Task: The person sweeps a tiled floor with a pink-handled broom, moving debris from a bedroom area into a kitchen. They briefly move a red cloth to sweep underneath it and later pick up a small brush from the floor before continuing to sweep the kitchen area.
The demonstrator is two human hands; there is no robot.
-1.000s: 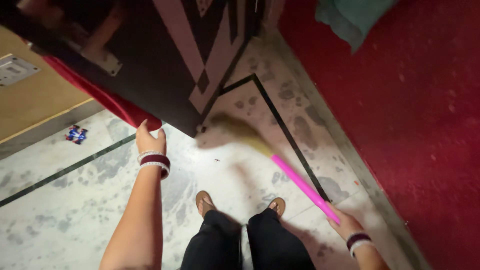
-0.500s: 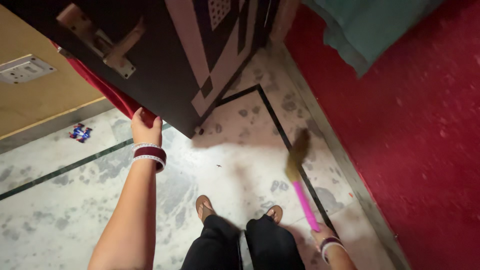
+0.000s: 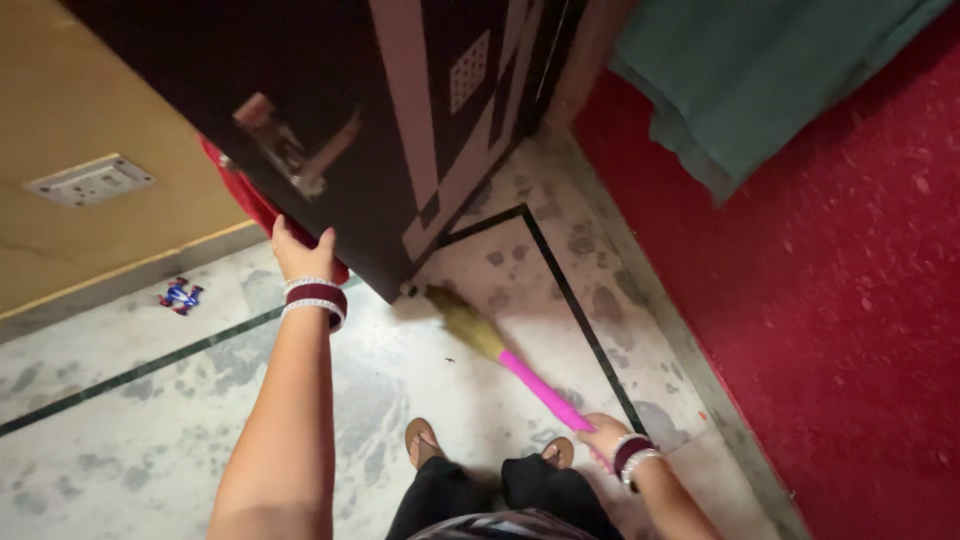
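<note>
At door edge (image 3: 380,270): left hand (image 3: 300,252) still gripping; right hand (image 3: 603,437) clenched on pink broom (image 3: 520,370), bristles now swung under door corner.

Broom (image 3: 500,350): bristles now lying against the door's (image 3: 330,120) bottom corner, having swung left from the black floor line.

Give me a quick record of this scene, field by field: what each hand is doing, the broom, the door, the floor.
left hand: grips the lower edge of the dark door
right hand: holds the pink handle of the broom
broom head: on the floor near the door's bottom corner
floor: pale speckled stone with dark inlay lines
small wrapper: lies by the wall
right side: red carpet
</note>
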